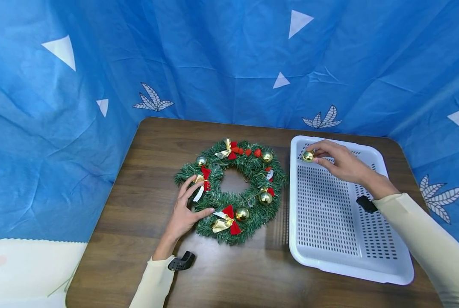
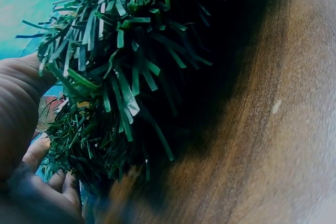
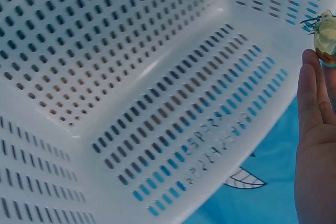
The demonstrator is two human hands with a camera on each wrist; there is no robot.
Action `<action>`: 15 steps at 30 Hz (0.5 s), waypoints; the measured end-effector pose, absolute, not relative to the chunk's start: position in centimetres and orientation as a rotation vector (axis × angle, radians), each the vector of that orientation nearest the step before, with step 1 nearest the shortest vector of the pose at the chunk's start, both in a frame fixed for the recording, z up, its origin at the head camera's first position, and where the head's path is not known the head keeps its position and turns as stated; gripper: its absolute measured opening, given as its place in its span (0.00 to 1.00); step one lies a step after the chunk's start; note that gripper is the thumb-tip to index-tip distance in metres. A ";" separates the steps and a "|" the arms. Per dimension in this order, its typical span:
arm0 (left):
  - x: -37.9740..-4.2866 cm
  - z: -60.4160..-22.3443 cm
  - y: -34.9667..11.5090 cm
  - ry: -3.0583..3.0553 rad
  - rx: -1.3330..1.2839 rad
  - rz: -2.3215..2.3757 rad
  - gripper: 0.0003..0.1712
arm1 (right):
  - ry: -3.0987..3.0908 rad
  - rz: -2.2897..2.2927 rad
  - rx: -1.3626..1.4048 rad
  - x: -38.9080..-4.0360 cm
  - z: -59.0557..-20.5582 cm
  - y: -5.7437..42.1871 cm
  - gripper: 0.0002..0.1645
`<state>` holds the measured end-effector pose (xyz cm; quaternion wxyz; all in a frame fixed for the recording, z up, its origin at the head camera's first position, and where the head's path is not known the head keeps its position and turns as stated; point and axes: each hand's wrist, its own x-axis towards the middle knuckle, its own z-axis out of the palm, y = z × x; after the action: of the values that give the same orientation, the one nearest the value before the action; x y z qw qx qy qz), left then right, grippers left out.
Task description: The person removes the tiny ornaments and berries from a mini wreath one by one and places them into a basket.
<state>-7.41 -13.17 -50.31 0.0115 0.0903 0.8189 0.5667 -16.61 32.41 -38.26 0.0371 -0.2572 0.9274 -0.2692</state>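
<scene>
Your wreath [image 1: 214,196] lies flat on the table [image 1: 125,201], and it looks well dressed: red-and-gold bows [image 1: 235,227], three more gold balls [image 1: 265,198], one silver ball [image 1: 201,161] and a run of red berries [image 1: 257,152] are already on it. What is unsettled is the gold ball [image 1: 308,155] in your right hand [image 1: 339,160], pinched between thumb and fingertips at the far left corner of the white basket [image 1: 322,214], apart from the wreath. I'd judge that placing this ball is the step in hand, but one moment doesn't tell me whether you are taking it out of the basket or putting it in, so I can't say how many pieces remain. The slotted basket stands just to the right of the wreath; over the part of its floor that shows, I see no second ornament, though your right arm hides some of it. Your left hand [image 1: 183,214] holds the wreath's left side, thumb and fingers well apart and curved over the greenery, fingertips by the left bow and thumb by the lower one, probably to steady it.
</scene>
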 end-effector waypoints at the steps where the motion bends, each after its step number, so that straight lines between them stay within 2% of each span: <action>1: -7.4 -50.3 -13.2 2.556 0.285 1.770 0.44 | 2.841 -0.818 -0.778 -16.6 -38.4 32.5 0.22; 8: -7.5 -50.2 -13.1 2.567 0.311 1.762 0.45 | 2.813 -0.729 -0.686 -16.5 -39.6 33.2 0.20; 15: -6.8 -47.9 -12.7 2.519 0.307 1.831 0.43 | 2.775 -0.615 -0.641 -16.6 -40.5 33.6 0.19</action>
<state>-6.81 -12.68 -47.95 0.0060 0.0981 0.8050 0.5851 -16.64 33.56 -40.53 0.1138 -0.2186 0.9462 -0.2097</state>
